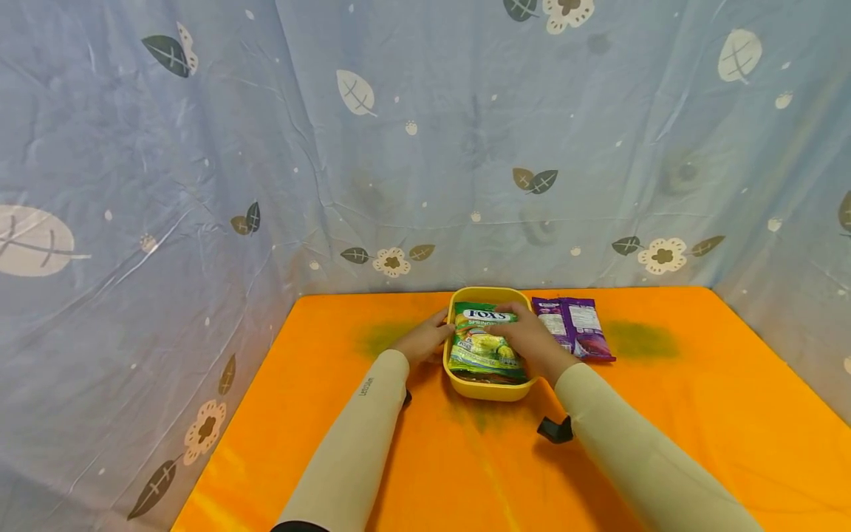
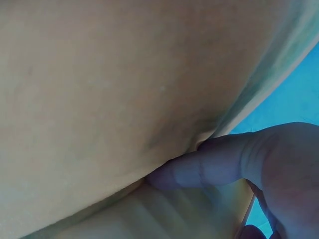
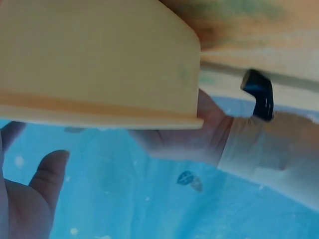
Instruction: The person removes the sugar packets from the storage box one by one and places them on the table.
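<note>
A yellow plastic basket (image 1: 488, 391) stands near the back of the table. Inside it lies a green FOX'S candy packet (image 1: 479, 347), face up, with something dark showing under its lower edge. My left hand (image 1: 422, 341) holds the basket by its left side, thumb at the rim. On the right, my right hand (image 1: 532, 340) reaches over the rim and its fingers rest on the packet. The right wrist view shows the basket's outer wall (image 3: 94, 64) and the right thumb (image 3: 50, 181) extended. In the left wrist view the packet is not visible.
Two purple packets (image 1: 585, 329) lie side by side on the table just right of the basket. An orange cloth (image 1: 705, 428) with greenish patches covers the table. Blue patterned curtains (image 1: 465, 148) enclose its back and sides.
</note>
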`<action>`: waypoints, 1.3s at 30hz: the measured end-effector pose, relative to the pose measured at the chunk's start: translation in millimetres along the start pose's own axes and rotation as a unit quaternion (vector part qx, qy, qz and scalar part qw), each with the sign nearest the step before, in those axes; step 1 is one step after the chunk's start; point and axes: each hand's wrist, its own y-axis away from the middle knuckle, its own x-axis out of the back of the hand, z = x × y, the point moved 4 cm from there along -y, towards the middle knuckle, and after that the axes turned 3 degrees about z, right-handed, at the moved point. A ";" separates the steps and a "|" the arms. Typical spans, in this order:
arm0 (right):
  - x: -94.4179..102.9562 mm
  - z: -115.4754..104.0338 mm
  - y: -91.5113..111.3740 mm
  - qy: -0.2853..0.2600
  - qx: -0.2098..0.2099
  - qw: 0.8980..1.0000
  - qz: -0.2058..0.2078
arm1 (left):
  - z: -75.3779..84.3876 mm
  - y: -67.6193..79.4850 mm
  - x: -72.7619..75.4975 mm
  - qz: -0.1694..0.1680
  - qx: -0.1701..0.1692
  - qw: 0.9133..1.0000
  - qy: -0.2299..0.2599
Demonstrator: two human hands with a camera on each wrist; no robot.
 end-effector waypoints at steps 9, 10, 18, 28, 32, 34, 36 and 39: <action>3.8 -1.8 -0.7 -0.092 -0.026 0.995 -0.001 | -0.3 0.8 1.1 0.007 0.009 1.000 -0.001; 3.9 -1.5 -1.2 -0.092 -0.027 0.995 -0.003 | -0.4 1.1 1.3 0.010 0.013 1.000 -0.003; 1.9 0.8 -0.6 -0.082 -0.016 0.996 -0.026 | 1.1 1.9 0.4 0.010 0.011 1.000 0.000; 2.3 2.0 -2.1 -0.111 0.026 0.993 -0.015 | -3.2 -0.7 0.1 0.022 0.019 1.000 -0.005; 5.5 2.2 -1.4 -0.127 0.050 0.991 0.000 | -2.4 -1.1 -0.1 0.013 0.005 1.000 0.001; 6.1 2.7 -1.4 -0.126 0.054 0.991 0.003 | -1.8 -0.7 -0.3 0.011 0.004 1.000 -0.002; 6.4 3.7 -1.7 -0.129 0.048 0.990 -0.001 | -1.1 -0.4 -0.8 0.011 0.003 1.000 -0.006; 6.5 5.5 -2.7 -0.140 0.029 0.990 -0.014 | -0.9 -0.6 -1.2 0.011 0.006 1.000 -0.006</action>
